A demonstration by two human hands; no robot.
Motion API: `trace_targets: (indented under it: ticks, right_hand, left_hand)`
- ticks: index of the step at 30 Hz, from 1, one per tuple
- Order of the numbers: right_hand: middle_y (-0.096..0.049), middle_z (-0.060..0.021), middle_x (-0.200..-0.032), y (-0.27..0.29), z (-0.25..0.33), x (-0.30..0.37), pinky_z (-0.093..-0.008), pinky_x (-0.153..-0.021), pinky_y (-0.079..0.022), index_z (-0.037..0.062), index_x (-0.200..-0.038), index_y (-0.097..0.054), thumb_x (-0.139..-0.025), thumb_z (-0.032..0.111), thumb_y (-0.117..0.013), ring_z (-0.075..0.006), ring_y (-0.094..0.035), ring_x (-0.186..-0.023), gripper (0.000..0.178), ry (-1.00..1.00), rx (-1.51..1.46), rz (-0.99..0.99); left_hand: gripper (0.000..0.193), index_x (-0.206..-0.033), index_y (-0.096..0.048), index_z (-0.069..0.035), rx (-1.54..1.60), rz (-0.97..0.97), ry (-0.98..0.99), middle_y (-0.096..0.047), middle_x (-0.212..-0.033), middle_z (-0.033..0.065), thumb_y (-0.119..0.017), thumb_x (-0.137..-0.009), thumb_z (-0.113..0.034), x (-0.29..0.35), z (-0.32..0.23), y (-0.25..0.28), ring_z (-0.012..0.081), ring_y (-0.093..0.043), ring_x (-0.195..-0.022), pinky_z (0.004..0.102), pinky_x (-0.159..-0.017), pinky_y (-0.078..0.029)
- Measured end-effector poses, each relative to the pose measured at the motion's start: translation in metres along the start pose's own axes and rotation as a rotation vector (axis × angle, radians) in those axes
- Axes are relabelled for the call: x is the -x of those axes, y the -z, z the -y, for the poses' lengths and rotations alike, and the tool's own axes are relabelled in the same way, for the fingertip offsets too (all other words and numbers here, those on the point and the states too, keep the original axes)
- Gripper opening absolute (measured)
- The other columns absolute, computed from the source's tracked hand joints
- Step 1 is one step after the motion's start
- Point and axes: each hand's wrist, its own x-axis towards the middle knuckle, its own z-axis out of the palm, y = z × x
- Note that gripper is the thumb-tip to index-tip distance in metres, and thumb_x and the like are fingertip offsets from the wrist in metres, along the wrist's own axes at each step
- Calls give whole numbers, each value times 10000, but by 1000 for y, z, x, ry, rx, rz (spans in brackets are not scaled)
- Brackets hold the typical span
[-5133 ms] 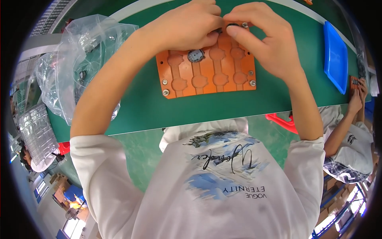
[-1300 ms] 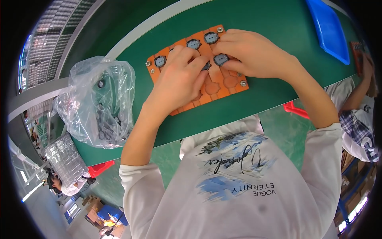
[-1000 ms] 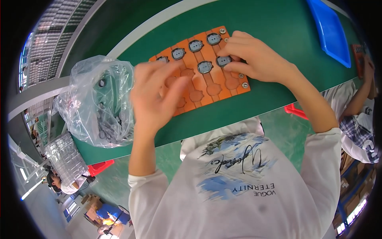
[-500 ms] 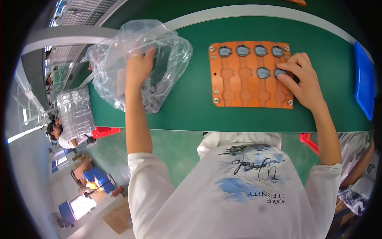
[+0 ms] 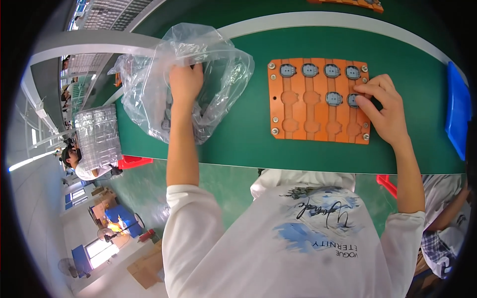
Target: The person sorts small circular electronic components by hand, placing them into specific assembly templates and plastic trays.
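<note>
An orange fixture plate (image 5: 301,115) with rows of watch-shaped recesses lies on the green table. Grey watch-case-like parts (image 5: 310,70) fill its far row, and another grey part (image 5: 334,99) sits in the middle row. At the right end of that row, my right hand (image 5: 385,107) has thumb and forefinger on a seated grey part (image 5: 353,100). My left hand (image 5: 186,84) reaches into a clear plastic bag (image 5: 231,74), fingers curled and partly hidden by the film. A dark bit shows at its fingertips, too covered to name. More grey pieces lie blurred inside the bag.
A blue tray (image 5: 456,111) stands at the table's right edge. Left of the bag is a stack of clear plastic trays (image 5: 97,136). Part of another orange plate (image 5: 353,4) shows at the far edge. Other people sit to the left and right.
The whole view has shifted slightly, so the table's things appear lower and farther right. My left hand is still in the bag, and my right fingers stay at the same part.
</note>
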Motion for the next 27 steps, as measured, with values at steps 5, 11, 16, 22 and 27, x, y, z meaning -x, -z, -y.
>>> trace_targets:
  ticks: [5, 11, 16, 22, 27]
  right_hand:
    - [-633, -79, -914, 1, 7, -6, -324, -763, -481, 29, -998, -693, -827, 46, -704, -225, -585, -883, 173, 57, 54, -250]
    - [-587, -98, -959, -85, 140, -74, -388, -769, -486, 28, -946, -644, -783, 25, -647, -267, -559, -890, 163, 700, -339, 115]
    - [-640, -159, -1080, -199, 167, -157, -445, -767, -551, 25, -1010, -650, -819, 97, -627, -340, -633, -1026, 206, 304, -25, 634]
    - [-664, -184, -1059, -217, 153, -169, -478, -800, -548, 72, -1130, -645, -806, 206, -653, -364, -660, -956, 351, 374, 169, 769]
    - [-649, -174, -1107, -205, 162, -178, -461, -800, -563, 26, -1119, -623, -804, 215, -650, -356, -667, -966, 368, 424, 181, 922]
  left_hand:
    - [269, -1080, -687, -65, 149, -94, 10, -703, -982, 200, -623, -882, -235, 16, 18, 50, 407, -664, -893, 472, -789, -522]
    - [543, -908, -711, 30, -185, 324, 39, -680, -900, 297, -550, -906, -489, 20, 53, 36, 456, -661, -883, 496, -801, -518]
    - [477, -1238, -598, -6, -154, 62, -1, -666, -1007, 291, -588, -903, -346, 38, 68, -2, 467, -641, -919, 523, -806, -512]
    - [357, -1256, -605, -105, -120, 40, 69, -656, -1106, 227, -545, -924, -224, 35, 27, 12, 468, -541, -1067, 551, -924, -441]
    - [357, -1224, -622, -113, -30, 14, -7, -666, -1083, 220, -582, -889, -231, 29, 29, 11, 452, -565, -1063, 532, -908, -464]
